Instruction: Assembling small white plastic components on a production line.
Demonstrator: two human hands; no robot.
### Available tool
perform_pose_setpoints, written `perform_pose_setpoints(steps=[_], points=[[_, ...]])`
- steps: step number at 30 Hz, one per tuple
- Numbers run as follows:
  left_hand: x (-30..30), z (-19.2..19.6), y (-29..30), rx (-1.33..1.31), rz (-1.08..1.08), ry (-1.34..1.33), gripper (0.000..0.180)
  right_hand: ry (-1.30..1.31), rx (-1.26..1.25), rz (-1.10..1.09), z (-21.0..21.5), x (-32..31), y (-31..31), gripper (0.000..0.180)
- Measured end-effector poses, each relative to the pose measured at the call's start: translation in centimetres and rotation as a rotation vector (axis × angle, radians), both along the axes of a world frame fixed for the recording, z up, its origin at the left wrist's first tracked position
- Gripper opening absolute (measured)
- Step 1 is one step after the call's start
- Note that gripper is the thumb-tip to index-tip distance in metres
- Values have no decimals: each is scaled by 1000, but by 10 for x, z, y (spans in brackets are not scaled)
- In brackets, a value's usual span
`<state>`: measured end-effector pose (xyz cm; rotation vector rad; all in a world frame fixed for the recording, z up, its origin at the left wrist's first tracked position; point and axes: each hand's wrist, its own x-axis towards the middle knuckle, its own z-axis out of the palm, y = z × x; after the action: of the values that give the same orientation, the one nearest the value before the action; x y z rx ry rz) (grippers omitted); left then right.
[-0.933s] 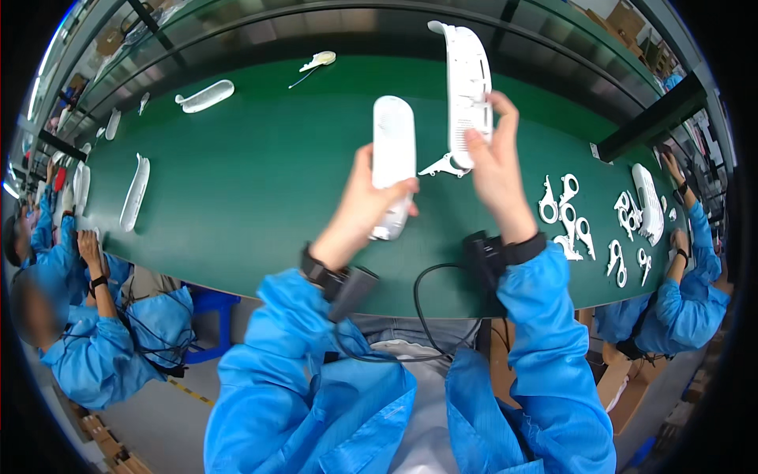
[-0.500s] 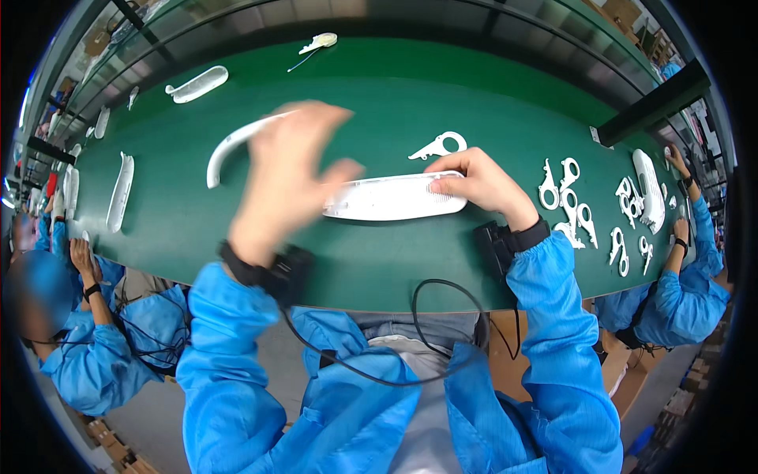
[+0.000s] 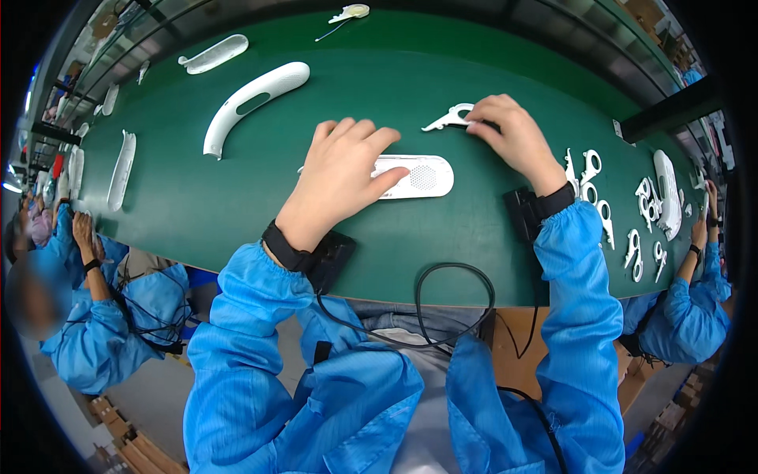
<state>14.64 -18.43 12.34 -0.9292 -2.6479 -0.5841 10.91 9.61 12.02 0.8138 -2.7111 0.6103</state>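
While left hand (image 3: 335, 175) overlaps shell (image 3: 433, 175), ringed piece (image 3: 447, 118)

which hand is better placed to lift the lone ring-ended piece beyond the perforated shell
Probably the right hand: it is at the ring-ended piece, while the left hand is over the perforated shell.
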Motion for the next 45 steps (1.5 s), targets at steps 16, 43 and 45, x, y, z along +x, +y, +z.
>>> perform_pose_setpoints(steps=[16, 43, 45], points=[[3, -14, 16, 351, -126, -156, 20, 96, -123, -118, -1, 95, -70, 15], [1, 2, 8, 28, -212, -107, 28, -222, -73, -79, 14, 91, -66, 32], [0, 1, 5, 3, -211, -104, 30, -250, -62, -75, 14, 91, -61, 36]])
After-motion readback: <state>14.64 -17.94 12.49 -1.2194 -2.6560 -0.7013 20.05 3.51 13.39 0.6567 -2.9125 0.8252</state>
